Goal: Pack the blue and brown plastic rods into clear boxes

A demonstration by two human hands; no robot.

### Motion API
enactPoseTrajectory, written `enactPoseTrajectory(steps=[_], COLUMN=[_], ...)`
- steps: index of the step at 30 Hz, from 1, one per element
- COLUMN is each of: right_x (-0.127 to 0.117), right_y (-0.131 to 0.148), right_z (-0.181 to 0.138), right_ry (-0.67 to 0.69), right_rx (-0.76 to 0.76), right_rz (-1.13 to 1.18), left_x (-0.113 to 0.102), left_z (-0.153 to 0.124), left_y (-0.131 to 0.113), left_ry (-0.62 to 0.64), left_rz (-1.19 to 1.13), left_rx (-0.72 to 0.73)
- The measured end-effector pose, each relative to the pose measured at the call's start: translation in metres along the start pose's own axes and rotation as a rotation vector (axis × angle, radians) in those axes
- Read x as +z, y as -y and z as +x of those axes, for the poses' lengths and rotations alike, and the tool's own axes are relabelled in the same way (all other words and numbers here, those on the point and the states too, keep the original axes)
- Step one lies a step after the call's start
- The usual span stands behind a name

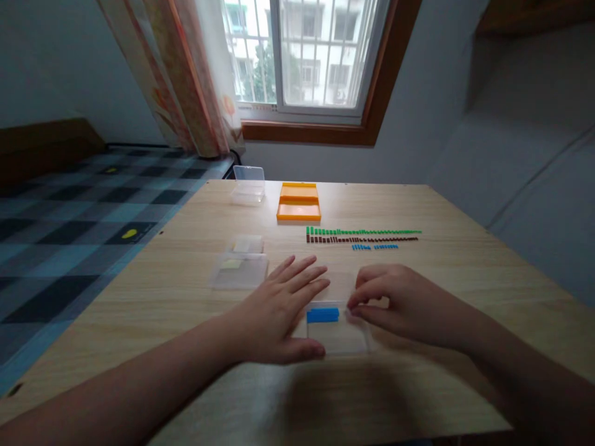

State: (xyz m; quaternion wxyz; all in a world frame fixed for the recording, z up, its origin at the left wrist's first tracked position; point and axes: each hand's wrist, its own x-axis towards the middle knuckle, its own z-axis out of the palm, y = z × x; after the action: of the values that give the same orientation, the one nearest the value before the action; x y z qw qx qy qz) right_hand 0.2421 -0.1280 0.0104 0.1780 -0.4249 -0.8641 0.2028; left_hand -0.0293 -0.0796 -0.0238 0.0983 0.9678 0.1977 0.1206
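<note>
A shallow clear plastic box (346,341) lies near the front of the table, with several blue strips (323,315) in its upper left part. My left hand (283,310) is stretched out over the box's left side, fingers spread and thumb along its lower edge. At the box's upper right corner, my right hand (395,300) has thumb and forefinger pinched together; whatever is between the tips is too small to make out. Beyond the hands run a row of green pieces (337,231), a row of brown pieces (344,240) and a shorter row of small blue pieces (385,246).
Left of centre lies another opened clear box (248,272) with pale pieces. Farther back are an open orange case (299,217) and an empty-looking clear box (248,195) with its lid raised. A checked bed (93,248) adjoins the wooden table (162,371) on the left.
</note>
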Motion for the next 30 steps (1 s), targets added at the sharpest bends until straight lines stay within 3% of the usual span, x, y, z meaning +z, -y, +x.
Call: enactPoseTrajectory(steps=[3,7,16,30], right_x=[0.011,0.015,0.030,0.030], right_y=[0.009,0.008,0.001,0.005], right_z=[0.000,-0.003,-0.012,-0.013], right_ry=[0.124,0.158,0.000,0.024], right_rx=[0.061,0.109,0.084,0.151], right_rz=[-0.006,-0.012,-0.087,-0.093], left_x=[0.000,0.000,0.004,0.008], left_z=[0.001,0.001,0.002,0.002], left_y=[-0.002,-0.005,-0.007,-0.008], left_ry=[0.026,0.026,0.076,0.109], left_rz=[-0.003,0.006,0.039,-0.045], left_rx=[0.016,0.022,0.005,-0.047])
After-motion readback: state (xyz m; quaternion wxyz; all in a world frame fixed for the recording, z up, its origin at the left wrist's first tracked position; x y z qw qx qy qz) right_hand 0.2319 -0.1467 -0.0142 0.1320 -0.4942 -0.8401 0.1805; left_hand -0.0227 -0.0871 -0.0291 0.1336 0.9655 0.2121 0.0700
